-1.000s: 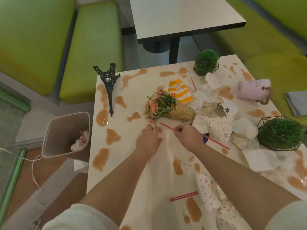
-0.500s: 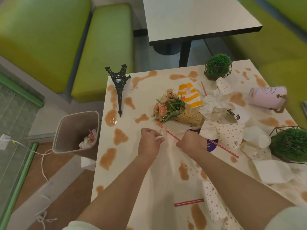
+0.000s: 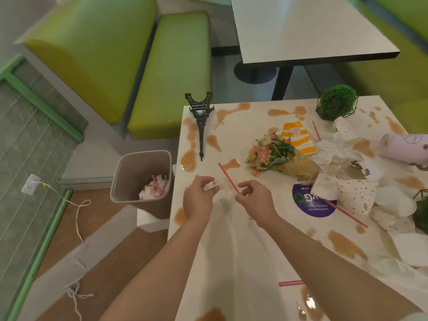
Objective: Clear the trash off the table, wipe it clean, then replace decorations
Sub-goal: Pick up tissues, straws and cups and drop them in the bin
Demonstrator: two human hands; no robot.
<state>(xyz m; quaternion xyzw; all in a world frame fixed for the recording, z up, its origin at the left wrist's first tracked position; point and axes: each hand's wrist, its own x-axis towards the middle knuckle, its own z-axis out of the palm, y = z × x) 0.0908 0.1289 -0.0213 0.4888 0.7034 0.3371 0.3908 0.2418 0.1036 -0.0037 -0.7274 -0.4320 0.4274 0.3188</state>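
Note:
My left hand (image 3: 199,198) grips a crumpled white tissue (image 3: 210,186) just above the white table (image 3: 243,239) near its left edge. My right hand (image 3: 253,198) pinches a red straw (image 3: 228,177) that sticks up and to the left. A grey trash bin (image 3: 129,181) stands on the floor left of the table, holding tissues and a straw. Brown spills (image 3: 188,159) spot the tabletop. Crumpled napkins (image 3: 333,151) and dotted paper cups (image 3: 357,195) lie in a heap at the right.
A black Eiffel tower model (image 3: 201,126) lies at the far left. A flower bouquet (image 3: 275,156), a striped box (image 3: 298,137), a green ball plant (image 3: 338,101), a pink cup (image 3: 405,149) and loose straws (image 3: 347,214) lie around. Green benches (image 3: 171,72) and another table (image 3: 301,26) stand behind.
My right hand has lifted the red straw off the table and carried it left. My left hand has gathered a tissue and moved left toward the bin.

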